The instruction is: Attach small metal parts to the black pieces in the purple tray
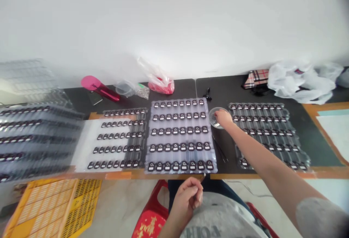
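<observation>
The right hand (223, 118) is down in a round clear bowl (210, 117) on the dark worktop (180, 85). Its fingertips are bunched together inside the rim; whether that grip is clamped on anything cannot be told from where I stand. The left hand (188, 196) is held in front of the near edge, over the lap, fingers curled inward. A slim tip (203, 176) shows just beyond the fingers; whether the left grip is clamped on it cannot be determined.

The bowl stands just beside the upper right edge of the central tray (174, 156), which carries five rows of eight small black parts (183, 146), most with a white label showing. Thin dark tools (219, 148) lie between this tray and the right tray (272, 155). The right forearm passes over the latter, hiding some of its parts.

The left tray (133, 147), also loaded, lies partly over a white sheet (85, 145). Farther left, a stack of trays (58, 132) is noted, blurred. Along the wall: a pink object (100, 88), a red bag (161, 85), a checked cloth (256, 78) and white plastic bags (300, 81). On the floor: a yellow crate (51, 205) and a red stool (148, 220).
</observation>
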`<control>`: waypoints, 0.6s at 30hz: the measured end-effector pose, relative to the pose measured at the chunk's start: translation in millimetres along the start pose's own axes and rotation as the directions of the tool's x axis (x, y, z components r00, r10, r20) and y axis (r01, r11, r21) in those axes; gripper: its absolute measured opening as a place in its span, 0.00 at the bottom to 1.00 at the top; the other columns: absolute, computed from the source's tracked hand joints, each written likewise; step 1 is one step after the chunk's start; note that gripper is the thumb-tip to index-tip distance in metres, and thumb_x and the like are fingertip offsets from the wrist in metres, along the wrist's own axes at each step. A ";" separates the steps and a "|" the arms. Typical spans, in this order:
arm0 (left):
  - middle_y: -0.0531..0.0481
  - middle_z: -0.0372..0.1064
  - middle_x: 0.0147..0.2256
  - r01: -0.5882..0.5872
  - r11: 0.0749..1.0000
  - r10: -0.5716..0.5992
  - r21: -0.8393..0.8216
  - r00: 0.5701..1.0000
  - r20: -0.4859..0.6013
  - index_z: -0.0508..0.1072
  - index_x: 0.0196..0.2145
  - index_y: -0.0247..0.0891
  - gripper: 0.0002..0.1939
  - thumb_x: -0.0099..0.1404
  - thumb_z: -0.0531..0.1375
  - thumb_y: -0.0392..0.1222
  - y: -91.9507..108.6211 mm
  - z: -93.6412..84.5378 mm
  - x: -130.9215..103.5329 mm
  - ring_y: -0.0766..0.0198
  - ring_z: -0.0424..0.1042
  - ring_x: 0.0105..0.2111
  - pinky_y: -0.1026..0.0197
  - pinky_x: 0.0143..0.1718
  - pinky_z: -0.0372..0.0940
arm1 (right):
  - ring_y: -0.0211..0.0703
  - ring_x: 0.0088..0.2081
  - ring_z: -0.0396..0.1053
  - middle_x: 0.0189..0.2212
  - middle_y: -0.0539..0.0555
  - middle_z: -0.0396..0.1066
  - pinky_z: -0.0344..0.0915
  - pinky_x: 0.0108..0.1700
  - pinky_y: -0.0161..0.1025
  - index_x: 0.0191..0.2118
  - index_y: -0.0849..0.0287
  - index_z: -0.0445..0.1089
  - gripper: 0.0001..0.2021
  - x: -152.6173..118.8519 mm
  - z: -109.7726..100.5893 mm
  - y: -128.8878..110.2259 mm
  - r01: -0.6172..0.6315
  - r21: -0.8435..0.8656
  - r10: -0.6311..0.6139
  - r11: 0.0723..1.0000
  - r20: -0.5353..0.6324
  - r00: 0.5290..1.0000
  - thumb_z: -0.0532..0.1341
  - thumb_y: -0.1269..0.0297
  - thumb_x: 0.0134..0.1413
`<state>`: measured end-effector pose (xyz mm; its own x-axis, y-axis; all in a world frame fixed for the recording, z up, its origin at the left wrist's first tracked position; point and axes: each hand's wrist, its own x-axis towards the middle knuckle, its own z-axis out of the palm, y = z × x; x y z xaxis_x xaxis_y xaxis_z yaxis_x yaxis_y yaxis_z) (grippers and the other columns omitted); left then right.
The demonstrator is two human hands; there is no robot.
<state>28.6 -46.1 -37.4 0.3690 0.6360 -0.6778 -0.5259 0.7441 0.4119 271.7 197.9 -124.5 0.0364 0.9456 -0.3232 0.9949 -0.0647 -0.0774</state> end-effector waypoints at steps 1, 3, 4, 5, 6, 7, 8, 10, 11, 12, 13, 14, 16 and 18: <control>0.54 0.59 0.16 -0.001 1.000 0.001 -0.003 1.000 -0.002 0.67 0.26 0.33 0.04 0.53 0.56 0.36 0.4 -0.8 -0.2 0.74 0.53 0.14 0.66 0.18 0.41 | 0.44 0.38 0.67 0.38 0.58 0.69 0.59 0.36 0.36 0.39 0.59 0.73 0.16 0.4 -0.3 -0.6 -0.001 -0.012 0.001 1.000 0.008 1.000 0.49 0.66 0.55; 0.54 0.59 0.16 -0.006 1.000 0.006 -0.010 1.000 -0.004 0.67 0.26 0.32 0.04 0.53 0.56 0.36 1.0 -2.0 -0.2 0.74 0.53 0.14 0.66 0.18 0.41 | 0.45 0.38 0.67 0.39 0.58 0.69 0.59 0.36 0.36 0.40 0.59 0.73 0.16 1.5 -0.8 -1.5 0.001 -0.032 0.000 0.999 0.023 1.000 0.48 0.66 0.55; 0.53 0.59 0.16 -0.009 1.000 0.009 -0.013 1.000 -0.003 0.67 0.26 0.32 0.04 0.53 0.56 0.36 1.2 -2.6 -0.1 0.74 0.53 0.14 0.66 0.18 0.41 | 0.45 0.38 0.67 0.39 0.58 0.69 0.59 0.36 0.36 0.40 0.59 0.73 0.16 2.0 -0.9 -1.7 0.003 -0.040 -0.002 0.999 0.029 1.000 0.48 0.65 0.55; 0.53 0.59 0.16 -0.012 1.000 0.012 -0.015 1.000 -0.003 0.66 0.26 0.32 0.04 0.53 0.56 0.36 1.3 -3.3 0.0 0.74 0.53 0.14 0.66 0.18 0.41 | 0.45 0.38 0.67 0.39 0.58 0.69 0.59 0.37 0.36 0.41 0.59 0.73 0.16 2.5 -0.9 -1.9 0.005 -0.048 -0.003 0.999 0.036 0.999 0.48 0.65 0.56; 0.53 0.59 0.16 -0.014 1.000 0.014 -0.017 1.000 -0.002 0.66 0.26 0.32 0.04 0.53 0.56 0.36 1.4 -4.0 0.0 0.74 0.53 0.14 0.66 0.18 0.41 | 0.45 0.38 0.67 0.39 0.59 0.69 0.59 0.37 0.36 0.41 0.59 0.73 0.16 2.9 -0.8 -2.0 0.007 -0.055 -0.005 0.998 0.041 0.999 0.49 0.65 0.56; 0.54 0.59 0.16 -0.015 1.000 0.015 -0.018 1.000 -0.002 0.67 0.26 0.32 0.04 0.53 0.56 0.36 1.5 -4.7 0.0 0.74 0.53 0.14 0.66 0.18 0.41 | 0.45 0.38 0.67 0.40 0.59 0.69 0.59 0.37 0.36 0.41 0.59 0.72 0.16 3.1 -0.6 -2.0 0.010 -0.061 -0.007 0.998 0.045 0.999 0.49 0.65 0.56; 0.54 0.59 0.16 -0.015 1.000 0.015 -0.018 1.000 -0.002 0.67 0.27 0.32 0.04 0.54 0.56 0.36 1.6 -5.3 -0.1 0.74 0.53 0.14 0.66 0.18 0.41 | 0.45 0.39 0.68 0.40 0.59 0.69 0.59 0.37 0.36 0.41 0.59 0.72 0.16 3.1 -0.3 -2.1 0.012 -0.066 -0.009 0.998 0.048 0.999 0.48 0.65 0.56; 0.54 0.59 0.17 -0.012 1.000 0.012 -0.016 1.000 -0.008 0.67 0.27 0.32 0.04 0.54 0.56 0.36 2.1 -6.3 -0.7 0.74 0.53 0.15 0.66 0.18 0.41 | 0.46 0.39 0.68 0.41 0.59 0.69 0.60 0.38 0.37 0.42 0.59 0.72 0.16 3.0 0.2 -2.4 0.015 -0.075 -0.011 0.997 0.052 0.999 0.48 0.65 0.56; 0.54 0.59 0.17 -0.012 1.000 0.012 -0.013 1.000 -0.011 0.67 0.27 0.32 0.04 0.54 0.56 0.36 2.4 -6.7 -1.1 0.74 0.53 0.15 0.66 0.18 0.41 | 0.46 0.39 0.68 0.41 0.60 0.68 0.60 0.38 0.37 0.43 0.59 0.72 0.16 2.9 0.5 -2.6 0.015 -0.079 -0.011 0.997 0.053 0.999 0.48 0.66 0.56; 0.54 0.59 0.17 -0.012 1.000 0.012 -0.011 1.000 -0.012 0.67 0.27 0.32 0.04 0.54 0.56 0.36 2.7 -6.9 -1.6 0.74 0.53 0.15 0.66 0.18 0.41 | 0.47 0.40 0.68 0.41 0.60 0.68 0.60 0.38 0.38 0.43 0.59 0.71 0.16 2.8 0.7 -2.9 0.015 -0.082 -0.010 0.997 0.053 0.999 0.49 0.66 0.56; 0.54 0.59 0.17 -0.013 1.000 0.013 -0.010 1.000 -0.014 0.67 0.27 0.32 0.04 0.54 0.56 0.36 2.9 -7.0 -2.1 0.74 0.53 0.15 0.66 0.18 0.41 | 0.47 0.40 0.68 0.41 0.60 0.68 0.60 0.38 0.38 0.44 0.59 0.71 0.16 2.7 1.0 -3.2 0.014 -0.085 -0.010 0.996 0.053 0.999 0.49 0.66 0.56; 0.54 0.59 0.17 -0.015 1.000 0.015 -0.010 1.000 -0.016 0.67 0.27 0.32 0.04 0.54 0.56 0.36 3.0 -7.1 -2.6 0.74 0.53 0.15 0.66 0.18 0.41 | 0.47 0.40 0.68 0.41 0.61 0.68 0.61 0.39 0.38 0.44 0.59 0.71 0.16 2.8 1.2 -3.5 0.014 -0.088 -0.009 0.996 0.054 0.999 0.49 0.66 0.55; 0.54 0.59 0.17 -0.016 1.000 0.016 -0.011 1.000 -0.017 0.67 0.27 0.32 0.04 0.54 0.56 0.36 2.7 -7.3 -3.5 0.74 0.54 0.15 0.66 0.19 0.42 | 0.47 0.41 0.68 0.42 0.61 0.68 0.61 0.39 0.38 0.45 0.60 0.70 0.16 3.3 1.3 -4.1 0.012 -0.094 -0.006 0.996 0.055 0.998 0.49 0.66 0.55; 0.54 0.59 0.17 -0.021 1.000 0.020 -0.013 1.000 -0.016 0.67 0.27 0.33 0.03 0.54 0.56 0.36 1.9 -7.6 -4.1 0.74 0.53 0.15 0.66 0.19 0.42 | 0.48 0.41 0.69 0.42 0.62 0.68 0.62 0.39 0.38 0.45 0.61 0.70 0.16 4.3 0.9 -4.9 0.010 -0.098 -0.005 0.995 0.059 0.998 0.49 0.68 0.55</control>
<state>20.2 -48.9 -38.5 0.3462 0.6478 -0.6786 -0.5431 0.7282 0.4181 267.0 201.9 -126.3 0.0262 0.9254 -0.3781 0.9997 -0.0233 0.0122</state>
